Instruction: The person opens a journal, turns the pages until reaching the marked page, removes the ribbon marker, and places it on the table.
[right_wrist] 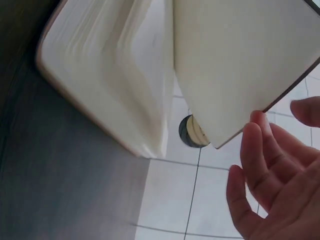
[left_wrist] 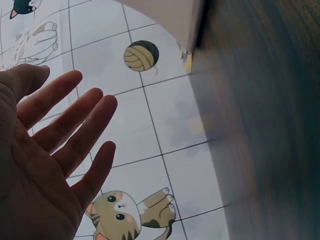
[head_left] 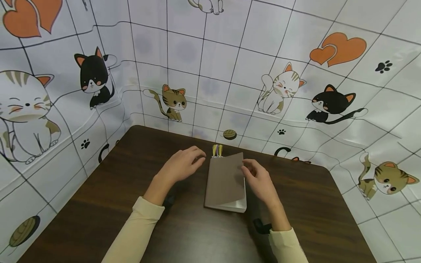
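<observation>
Sleeves of cream cloth [head_left: 133,233] come in over the near edge of a dark brown, wood-grained table with rounded far corners [head_left: 112,193], one to each side. Out ahead of them, two bare hands. Right hand [head_left: 261,180]: loosely curved, fingertips touching the free edge of a cover, thumb well apart from the fingers in the right wrist view, so a touch rather than a grip. Left hand [head_left: 184,162]: relaxed, fingers spread, holding nothing, just off to the left of the book. And there it is between them, a grey-brown rectangular notebook with rounded corners [head_left: 225,182], lying towards the table's far edge, roughly midway between the far corners. Its cover tilts up along the right side, pale pages [right_wrist: 110,65] showing underneath! Just beyond its top, by that far edge, a small bunch of thin yellow and purple pieces [head_left: 217,150], too small to identify. Behind everything, white grid-lined sheeting [head_left: 213,87] printed with cartoon cats, orange hearts, paw prints and yarn balls.
</observation>
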The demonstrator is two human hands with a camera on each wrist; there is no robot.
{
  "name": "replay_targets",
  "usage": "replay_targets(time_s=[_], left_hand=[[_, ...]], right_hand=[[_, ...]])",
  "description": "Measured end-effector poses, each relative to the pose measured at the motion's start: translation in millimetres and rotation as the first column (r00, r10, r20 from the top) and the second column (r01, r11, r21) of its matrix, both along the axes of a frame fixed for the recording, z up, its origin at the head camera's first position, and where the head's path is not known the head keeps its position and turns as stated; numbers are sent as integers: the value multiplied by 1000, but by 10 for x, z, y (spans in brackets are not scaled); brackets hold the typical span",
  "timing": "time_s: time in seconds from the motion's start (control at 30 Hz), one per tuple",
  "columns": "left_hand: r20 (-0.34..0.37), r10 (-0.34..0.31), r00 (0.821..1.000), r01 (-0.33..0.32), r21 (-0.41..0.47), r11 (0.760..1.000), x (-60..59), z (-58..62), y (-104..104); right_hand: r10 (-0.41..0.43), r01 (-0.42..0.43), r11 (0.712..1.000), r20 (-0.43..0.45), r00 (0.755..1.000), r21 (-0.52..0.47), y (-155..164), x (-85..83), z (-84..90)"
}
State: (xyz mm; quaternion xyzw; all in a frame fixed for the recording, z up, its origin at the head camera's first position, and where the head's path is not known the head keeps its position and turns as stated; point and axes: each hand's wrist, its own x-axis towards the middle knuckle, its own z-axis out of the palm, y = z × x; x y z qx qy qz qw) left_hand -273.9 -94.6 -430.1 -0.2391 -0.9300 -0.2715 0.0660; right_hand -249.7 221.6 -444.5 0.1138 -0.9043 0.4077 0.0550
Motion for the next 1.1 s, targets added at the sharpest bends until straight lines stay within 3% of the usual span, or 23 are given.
replay_targets(time_s=[0.33,0.47,0.6,0.67,0.9,1.1], left_hand=[[62,-28,998,28,6,1000,33,31,105],[110,-32,993,32,3,999,52,26,168],[146,-2,989,0,10,1000,91,13,168],[152,-1,988,-1,14,1000,109,33,178],[186,-26,982,24,13,1000,171,85,212],[183,13,983,-13,-3,1000,187,89,218]], right_hand=[[42,-48,994,-56,998,-98,-258,97,58],[142,-149,985,-86,986,-89,-387,146,7],[281,-289,956,-117,953,-57,-500,161,-66],[312,-321,946,-130,941,-50,-536,168,-89],[337,-354,930,-153,929,-96,-651,197,-169],[319,-344,925,-164,933,-159,-733,205,-234]])
